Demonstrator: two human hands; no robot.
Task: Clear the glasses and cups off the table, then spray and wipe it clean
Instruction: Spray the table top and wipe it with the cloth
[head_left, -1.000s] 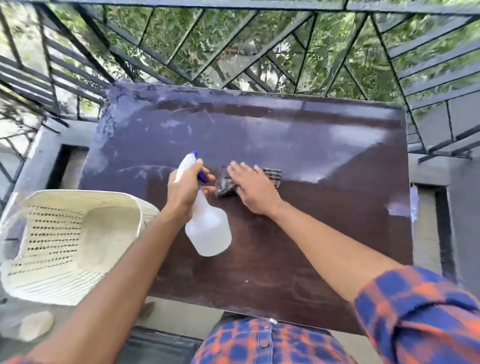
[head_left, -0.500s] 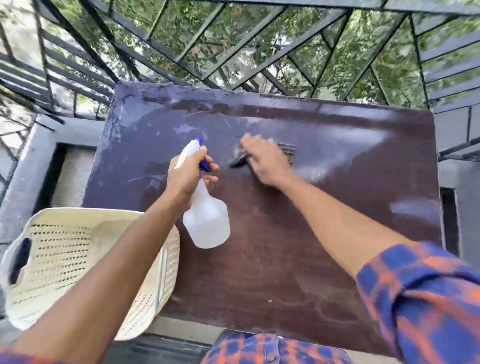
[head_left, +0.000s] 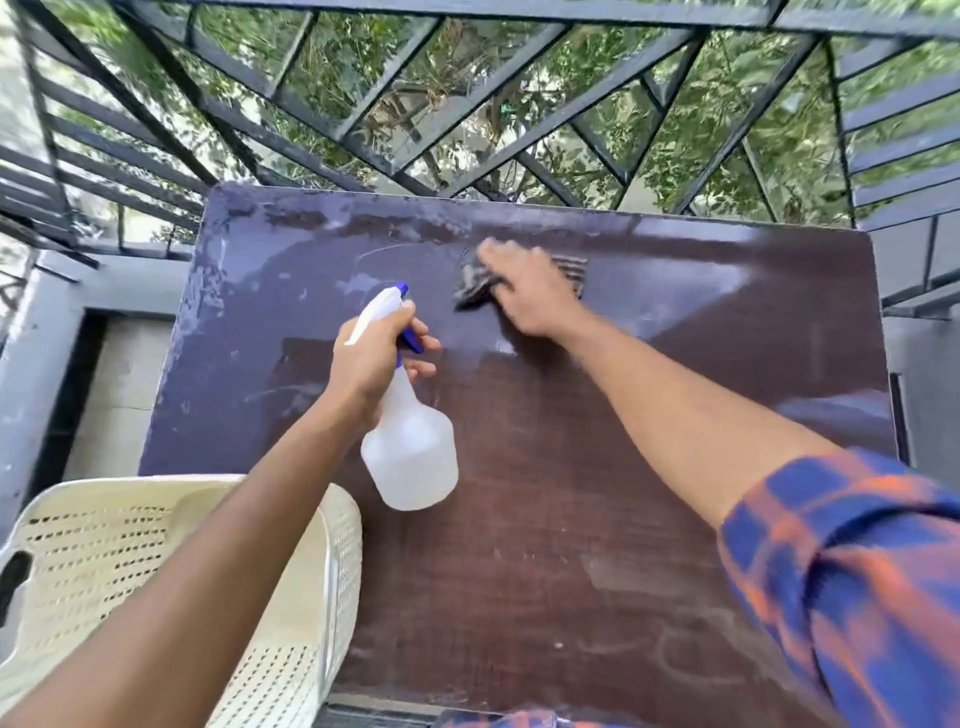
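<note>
The dark brown table (head_left: 571, 519) fills the middle of the view, with wet streaks across its far half. My left hand (head_left: 371, 364) grips the neck of a white spray bottle (head_left: 410, 457) with a blue trigger, held tilted just above the table's left-centre. My right hand (head_left: 530, 291) presses flat on a dark checked cloth (head_left: 470, 283) near the far edge of the table. The cloth is blurred and mostly hidden under my palm. No glasses or cups are in view.
A cream perforated plastic chair (head_left: 130, 571) stands against the table's near-left edge. A black metal railing (head_left: 467, 130) runs close behind the table's far edge, with trees beyond. A grey ledge (head_left: 47, 332) lies to the left.
My right hand has slid the cloth away from me, from the table's middle toward its far edge. My left hand keeps holding the spray bottle in about the same place.
</note>
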